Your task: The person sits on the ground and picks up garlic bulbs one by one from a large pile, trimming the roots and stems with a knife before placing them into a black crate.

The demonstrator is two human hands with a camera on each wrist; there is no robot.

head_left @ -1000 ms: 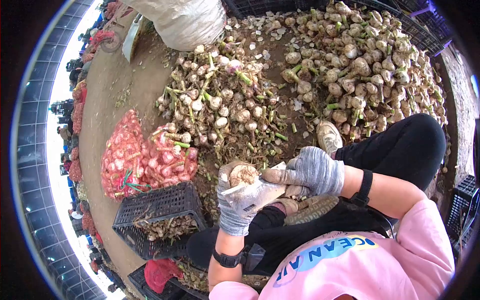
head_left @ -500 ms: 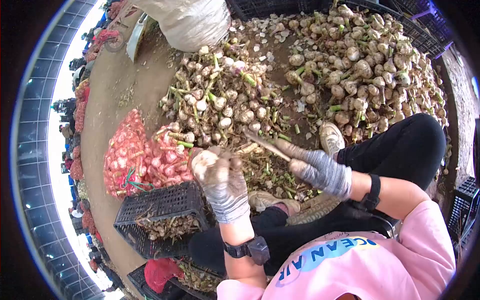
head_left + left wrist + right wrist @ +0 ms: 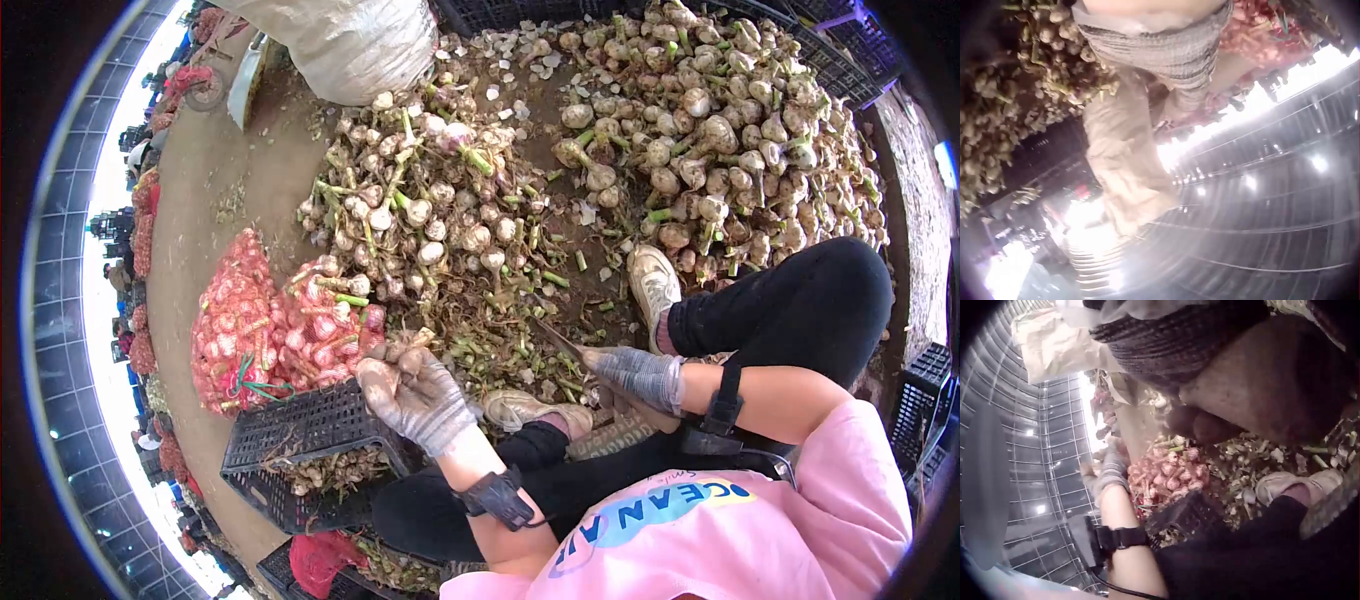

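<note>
Nearest the camera, the person in a pink top sits low with black trousers and pale shoes drawn in. The right hand (image 3: 635, 375), gloved, is curled round the handle of a knife (image 3: 560, 340) whose blade points away towards the heap. The left hand (image 3: 415, 395), also gloved, reaches over the edge of a black crate (image 3: 300, 430); its fingers curl round a garlic bulb (image 3: 400, 350) that shows at the fingertips, though how firm that hold is cannot be told. The wrist views add little: only glove fabric and blurred garlic.

The step in hand looks like dropping a trimmed bulb into the crate. It would go best with the hand low over the opening, so the bulb lands among the others without bruising, and with the blade kept aside.

Just beyond the crate lies a red net bag of garlic (image 3: 250, 330). Farther off spread the garlic piles (image 3: 700, 120) with green stalks, and a white sack (image 3: 350, 40).
</note>
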